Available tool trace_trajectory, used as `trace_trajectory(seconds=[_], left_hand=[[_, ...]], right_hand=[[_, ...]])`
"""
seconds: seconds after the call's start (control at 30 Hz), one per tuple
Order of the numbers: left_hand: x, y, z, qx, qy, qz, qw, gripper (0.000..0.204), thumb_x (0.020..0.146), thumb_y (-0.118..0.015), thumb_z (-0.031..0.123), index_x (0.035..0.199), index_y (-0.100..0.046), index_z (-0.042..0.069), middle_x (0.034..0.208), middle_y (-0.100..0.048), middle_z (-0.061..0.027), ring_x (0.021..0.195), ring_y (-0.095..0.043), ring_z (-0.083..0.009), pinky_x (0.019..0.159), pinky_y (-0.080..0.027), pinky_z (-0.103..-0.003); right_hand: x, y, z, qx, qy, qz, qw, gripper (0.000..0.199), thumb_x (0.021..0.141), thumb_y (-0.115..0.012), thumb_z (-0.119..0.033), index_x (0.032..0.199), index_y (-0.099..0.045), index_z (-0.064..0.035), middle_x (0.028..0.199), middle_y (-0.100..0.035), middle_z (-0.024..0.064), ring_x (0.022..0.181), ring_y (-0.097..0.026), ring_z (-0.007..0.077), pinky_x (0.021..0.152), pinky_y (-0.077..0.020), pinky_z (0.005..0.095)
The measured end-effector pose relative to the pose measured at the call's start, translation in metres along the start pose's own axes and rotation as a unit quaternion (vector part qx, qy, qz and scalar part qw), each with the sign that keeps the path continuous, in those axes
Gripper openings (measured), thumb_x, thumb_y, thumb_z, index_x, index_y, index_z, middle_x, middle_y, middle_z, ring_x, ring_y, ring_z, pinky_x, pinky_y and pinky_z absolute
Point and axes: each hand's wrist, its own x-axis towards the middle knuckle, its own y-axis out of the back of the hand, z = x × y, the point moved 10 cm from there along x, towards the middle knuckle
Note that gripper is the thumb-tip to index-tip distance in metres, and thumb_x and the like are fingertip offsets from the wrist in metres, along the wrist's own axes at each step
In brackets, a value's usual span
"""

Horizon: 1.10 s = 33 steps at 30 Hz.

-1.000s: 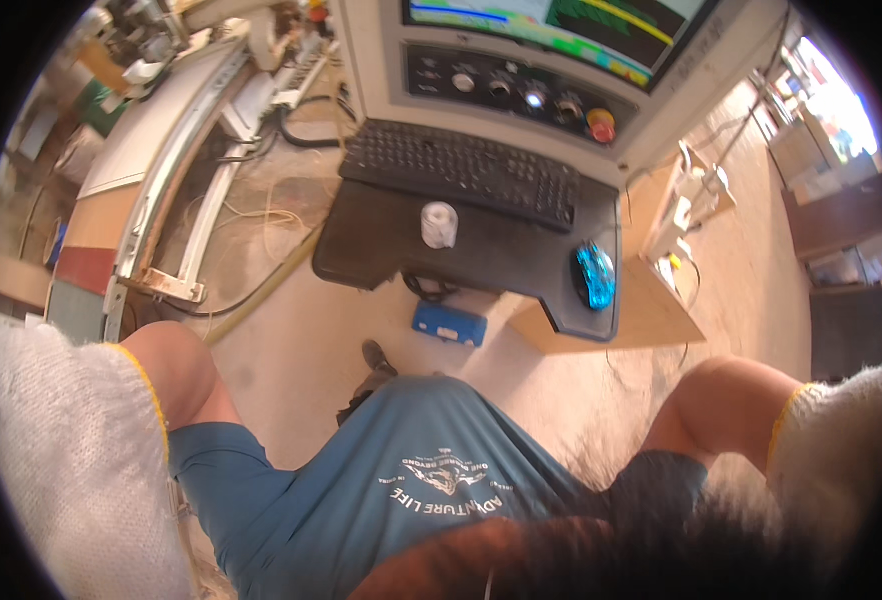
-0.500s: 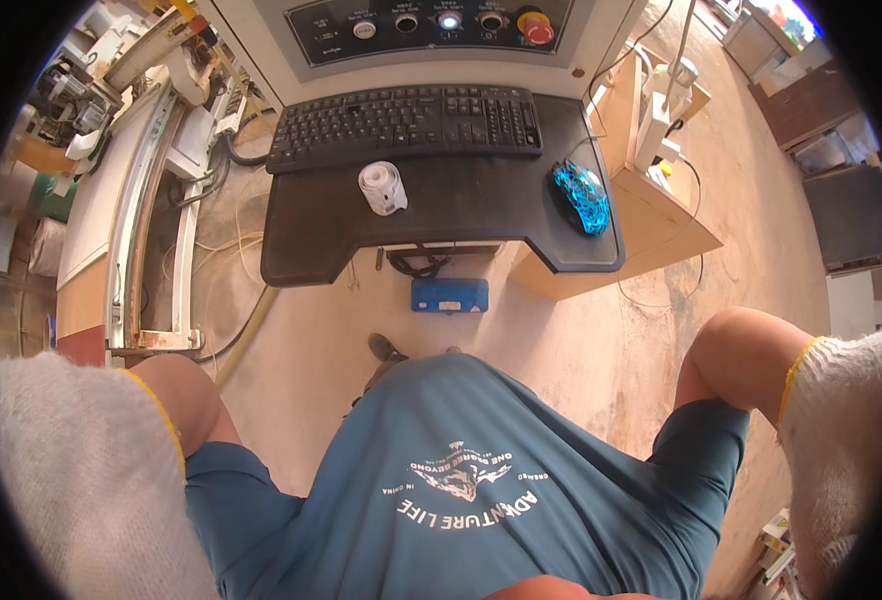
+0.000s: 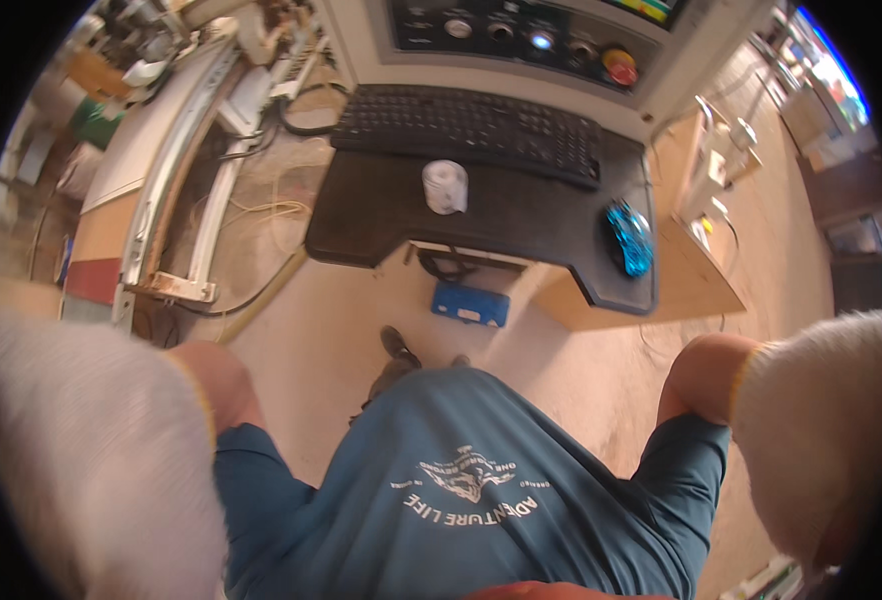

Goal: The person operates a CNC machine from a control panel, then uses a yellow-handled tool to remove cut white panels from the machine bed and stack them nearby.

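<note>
White-sleeved left forearm [image 3: 91,450] and right forearm [image 3: 811,420] up close, blurred; both hands out of frame, can't tell if open or gripping. Beyond: black tray [image 3: 361,215], white roll [image 3: 445,188] left of blue-black mouse [image 3: 629,238], keyboard [image 3: 466,128] behind. View swung, screen corner [image 3: 651,8] back; tray items look undisturbed.
</note>
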Motion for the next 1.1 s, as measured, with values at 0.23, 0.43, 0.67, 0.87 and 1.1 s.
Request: trace_trajectory(seconds=[0.23, 0.43, 0.67, 0.87, 1.1], left_hand=[[-0.21, -0.018, -0.118, 0.175, 0.504, -0.065, 0.843, 0.033, 0.094, -0.072, 0.012, 0.122, -0.07, -0.005, 0.114, -0.073, -0.0159, 0.107, -0.07, -0.0281, 0.095, -0.055, -0.039], [-0.332, -0.111, -0.103, 0.326, 0.283, -0.329, 0.84, 0.042, 0.08, -0.076, 0.021, 0.117, -0.069, 0.004, 0.122, -0.069, -0.0154, 0.117, -0.064, -0.0357, 0.103, -0.047, -0.053], [-0.334, -0.109, -0.087, 0.372, 0.226, -0.253, 0.864, 0.022, 0.082, -0.072, 0.01, 0.104, -0.071, 0.007, 0.11, -0.072, -0.01, 0.108, -0.067, -0.0322, 0.096, -0.049, -0.049], [-0.326, -0.115, -0.087, 0.364, 0.195, -0.267, 0.871, 0.011, 0.082, -0.069, 0.007, 0.093, -0.07, 0.008, 0.102, -0.071, -0.0081, 0.098, -0.068, -0.0294, 0.087, -0.05, -0.045], [-0.329, -0.108, -0.084, 0.332, 0.205, -0.239, 0.889, 0.021, 0.076, -0.072, 0.006, 0.097, -0.072, 0.01, 0.11, -0.071, -0.0088, 0.1, -0.068, -0.0285, 0.087, -0.049, -0.045]], right_hand=[[-0.112, -0.178, 0.13, 0.004, -0.139, -0.221, 0.965, 0.017, 0.086, -0.069, -0.025, 0.095, -0.069, -0.0101, 0.094, -0.068, 0.0121, 0.089, -0.066, 0.0335, 0.073, -0.0526, 0.0485], [-0.255, -0.283, 0.087, 0.077, -0.003, -0.53, 0.845, 0.023, 0.083, -0.066, -0.026, 0.078, -0.079, -0.0078, 0.081, -0.076, 0.0158, 0.078, -0.075, 0.0371, 0.067, -0.059, 0.0518], [-0.389, -0.312, 0.145, -0.006, -0.121, -0.739, 0.663, 0.025, 0.084, -0.069, -0.023, 0.097, -0.081, -0.0054, 0.099, -0.078, 0.0181, 0.093, -0.075, 0.0376, 0.079, -0.0589, 0.0501], [-0.377, -0.305, 0.155, -0.011, -0.161, -0.735, 0.659, 0.026, 0.087, -0.068, -0.025, 0.101, -0.08, -0.0062, 0.103, -0.078, 0.0171, 0.096, -0.074, 0.0377, 0.082, -0.0584, 0.0488], [-0.385, -0.291, 0.152, -0.024, -0.115, -0.743, 0.659, 0.021, 0.082, -0.069, -0.023, 0.094, -0.078, -0.009, 0.09, -0.076, 0.0151, 0.086, -0.075, 0.0354, 0.073, -0.0584, 0.0488]])
